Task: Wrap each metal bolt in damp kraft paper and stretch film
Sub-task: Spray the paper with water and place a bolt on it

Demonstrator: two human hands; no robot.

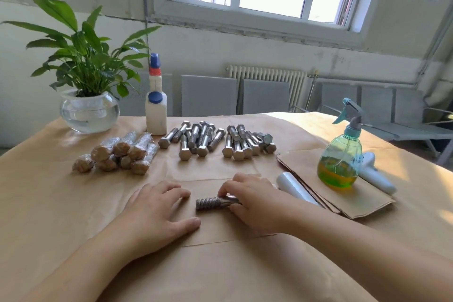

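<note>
My right hand (252, 201) grips a metal bolt (208, 203) lying on a loose kraft paper sheet (215, 225); the threaded end points left and the head is hidden under my fingers. My left hand (157, 213) rests flat on the sheet's left part, fingers relaxed. Several bare bolts (215, 140) lie in a heap at the middle back. Several wrapped bolts (117, 154) are piled to the left. A stretch film roll (294, 186) lies just right of my right hand, beside a stack of kraft sheets (362, 201).
A green spray bottle (340, 162) stands on the stack at the right, with a white object (375, 176) behind it. A white bottle with blue caps (156, 108) and a potted plant in a glass bowl (89, 113) stand at the back left.
</note>
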